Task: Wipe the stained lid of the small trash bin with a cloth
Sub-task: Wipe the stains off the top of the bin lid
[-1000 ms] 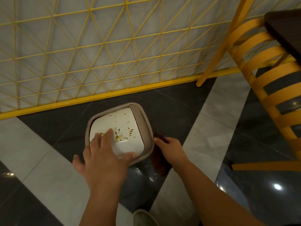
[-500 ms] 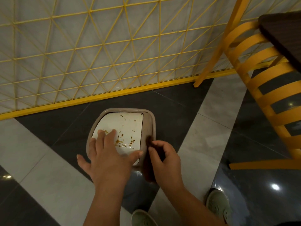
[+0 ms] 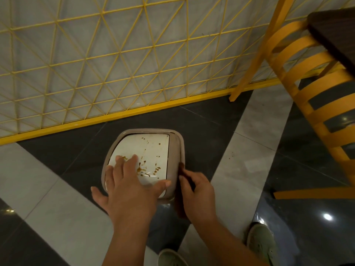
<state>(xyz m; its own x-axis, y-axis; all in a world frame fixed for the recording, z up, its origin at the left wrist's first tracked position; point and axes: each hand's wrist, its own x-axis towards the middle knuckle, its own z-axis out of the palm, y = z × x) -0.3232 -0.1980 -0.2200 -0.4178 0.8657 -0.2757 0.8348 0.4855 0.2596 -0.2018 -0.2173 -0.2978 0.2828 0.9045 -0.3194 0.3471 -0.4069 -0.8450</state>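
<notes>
Your left hand (image 3: 130, 191) lies flat on the stained white lid (image 3: 148, 150) of the small bin (image 3: 176, 150), fingers spread, thumb out along the near rim. Your right hand (image 3: 197, 196) pinches a dark brown cloth (image 3: 180, 204), fingers curled, tight against the bin's right edge. Open floor (image 3: 240, 169) lies right; the yellow chair (image 3: 311, 93) stands well apart.

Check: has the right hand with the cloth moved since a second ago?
Yes. The right hand with the dark cloth has closed in on the bin rim; earlier it sat lower, off the bin's near-right corner.
</notes>
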